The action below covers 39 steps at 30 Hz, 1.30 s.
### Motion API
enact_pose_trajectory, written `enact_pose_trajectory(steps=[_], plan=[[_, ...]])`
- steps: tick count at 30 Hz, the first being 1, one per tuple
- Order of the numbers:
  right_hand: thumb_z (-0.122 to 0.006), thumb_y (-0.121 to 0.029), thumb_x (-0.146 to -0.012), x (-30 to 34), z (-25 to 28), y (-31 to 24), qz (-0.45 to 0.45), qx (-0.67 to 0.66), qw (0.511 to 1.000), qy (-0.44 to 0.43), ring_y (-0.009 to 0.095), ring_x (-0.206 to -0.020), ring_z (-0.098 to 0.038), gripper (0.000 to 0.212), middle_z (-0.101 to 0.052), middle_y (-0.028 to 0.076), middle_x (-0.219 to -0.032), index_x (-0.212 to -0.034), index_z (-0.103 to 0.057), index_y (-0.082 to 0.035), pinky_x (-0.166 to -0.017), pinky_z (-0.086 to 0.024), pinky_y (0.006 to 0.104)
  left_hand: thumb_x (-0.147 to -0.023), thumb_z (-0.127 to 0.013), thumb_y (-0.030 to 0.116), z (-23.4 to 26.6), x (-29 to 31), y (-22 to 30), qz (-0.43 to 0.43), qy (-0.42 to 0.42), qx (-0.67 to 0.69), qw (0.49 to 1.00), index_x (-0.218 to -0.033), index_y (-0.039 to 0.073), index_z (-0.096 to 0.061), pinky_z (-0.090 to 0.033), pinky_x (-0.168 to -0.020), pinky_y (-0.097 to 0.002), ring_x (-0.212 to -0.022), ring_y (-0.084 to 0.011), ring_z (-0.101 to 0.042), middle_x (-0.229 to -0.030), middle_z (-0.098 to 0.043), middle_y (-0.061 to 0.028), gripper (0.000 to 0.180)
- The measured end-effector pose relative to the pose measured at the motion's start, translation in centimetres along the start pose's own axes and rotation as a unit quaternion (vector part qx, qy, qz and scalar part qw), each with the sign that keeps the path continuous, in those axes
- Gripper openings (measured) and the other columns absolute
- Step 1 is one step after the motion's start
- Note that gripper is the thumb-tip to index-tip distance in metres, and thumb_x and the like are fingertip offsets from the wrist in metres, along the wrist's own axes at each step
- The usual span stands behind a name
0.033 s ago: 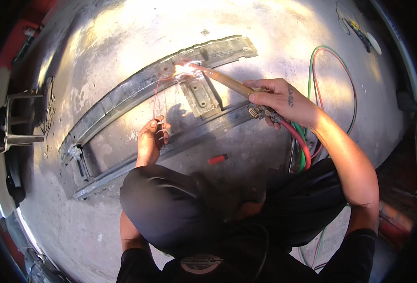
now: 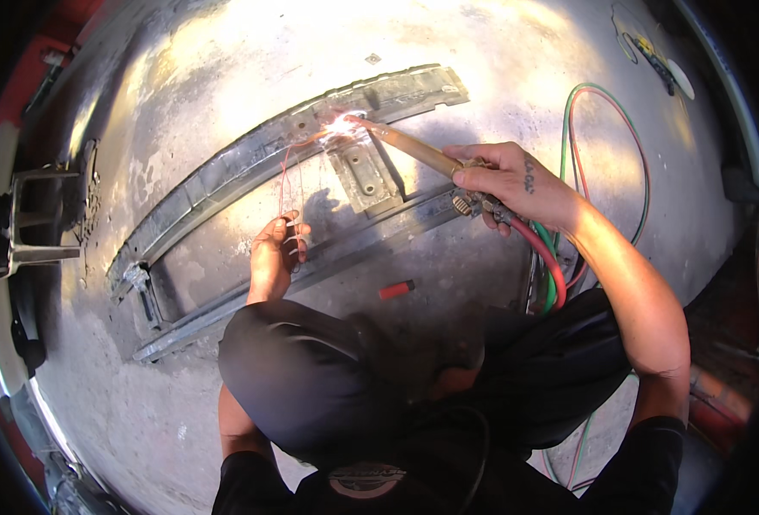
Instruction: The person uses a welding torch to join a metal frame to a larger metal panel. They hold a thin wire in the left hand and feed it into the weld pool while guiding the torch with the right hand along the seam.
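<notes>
My right hand (image 2: 510, 182) is closed round the valve end of a brass gas welding torch (image 2: 414, 151). The torch tip points left at a bright glow (image 2: 343, 126), where a bracket plate (image 2: 364, 178) meets the curved bar of a grey metal frame (image 2: 216, 173). Between the fingers of my left hand (image 2: 276, 249) is a thin copper-coloured filler wire (image 2: 285, 180). The wire rises from my fingertips and bends over toward the glow. Glare hides the exact spot where wire, tip and metal meet.
Red and green hoses (image 2: 566, 146) run from the torch and loop on the concrete floor at the right. A small red cylinder (image 2: 396, 289) lies between my knees and the frame. A metal bracket (image 2: 45, 215) stands at the far left. A corded tool (image 2: 650, 60) lies at the upper right.
The orange flare on the left side of the glow has become smaller. Both hands, the torch and the frame look unmoved.
</notes>
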State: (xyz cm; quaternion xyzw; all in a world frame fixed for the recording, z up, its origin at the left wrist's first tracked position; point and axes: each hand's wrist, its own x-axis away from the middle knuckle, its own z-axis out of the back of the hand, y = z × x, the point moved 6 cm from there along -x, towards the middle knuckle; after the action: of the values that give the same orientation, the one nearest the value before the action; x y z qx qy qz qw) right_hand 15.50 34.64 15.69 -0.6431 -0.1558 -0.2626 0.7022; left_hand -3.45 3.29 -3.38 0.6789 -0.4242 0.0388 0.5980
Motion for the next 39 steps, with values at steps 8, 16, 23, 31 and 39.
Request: enact_pose_trajectory(steps=[8,16,23,31,39], plan=[[-0.063,-0.025,-0.105,-0.24,-0.08,-0.25,0.012,0.001,1.000,0.002,0.012,-0.053,-0.061,0.062,-0.060,0.004,-0.082,-0.155,-0.045,0.005,-0.046,-0.048,0.0258,-0.112,-0.051,0.030,0.11,-0.59,0.16,-0.007,-0.006,-0.008,1.000,-0.135,0.002,-0.059,-0.048,-0.064,-0.0318,-0.073,-0.0160,-0.058,-0.104,-0.071,-0.0117,0.037],[-0.064,-0.025,-0.105,-0.20,0.00,-0.09,0.009,-0.003,1.000,0.004,0.012,-0.053,-0.061,0.062,-0.059,0.004,-0.082,-0.155,-0.045,0.006,-0.046,-0.048,0.0262,-0.112,-0.050,0.029,0.02,-0.38,0.26,-0.002,0.000,-0.008,1.000,-0.136,0.002,-0.058,-0.048,-0.064,-0.0317,-0.074,-0.0158,-0.059,-0.104,-0.071,-0.0117,0.037],[-0.063,-0.025,-0.105,-0.16,-0.08,-0.24,0.009,-0.003,1.000,0.003,0.012,-0.053,-0.061,0.062,-0.059,0.003,-0.082,-0.155,-0.044,0.006,-0.045,-0.048,0.0258,-0.114,-0.046,0.025,-0.06,-0.48,0.31,-0.001,0.002,0.010,1.000,-0.133,0.002,-0.061,-0.050,-0.061,-0.0308,-0.069,-0.0158,-0.061,-0.102,-0.074,-0.0123,0.034],[-0.064,-0.025,-0.103,-0.02,-0.14,-0.27,0.001,-0.006,1.000,0.007,0.011,-0.054,-0.060,0.059,-0.059,0.002,-0.081,-0.153,-0.049,0.003,-0.046,-0.049,0.0255,-0.112,-0.050,0.029,0.04,-0.51,0.20,-0.001,-0.002,-0.005,1.000,-0.136,0.003,-0.059,-0.048,-0.064,-0.0313,-0.074,-0.0153,-0.059,-0.104,-0.071,-0.0113,0.037],[-0.064,-0.026,-0.105,-0.09,-0.03,-0.16,0.007,-0.004,1.000,0.000,0.012,-0.054,-0.061,0.063,-0.059,0.003,-0.083,-0.156,-0.044,0.005,-0.045,-0.049,0.0254,-0.114,-0.046,0.025,-0.16,-0.42,0.39,0.002,0.007,0.010,1.000,-0.133,0.002,-0.061,-0.050,-0.061,-0.0308,-0.069,-0.0155,-0.061,-0.101,-0.074,-0.0125,0.034]])
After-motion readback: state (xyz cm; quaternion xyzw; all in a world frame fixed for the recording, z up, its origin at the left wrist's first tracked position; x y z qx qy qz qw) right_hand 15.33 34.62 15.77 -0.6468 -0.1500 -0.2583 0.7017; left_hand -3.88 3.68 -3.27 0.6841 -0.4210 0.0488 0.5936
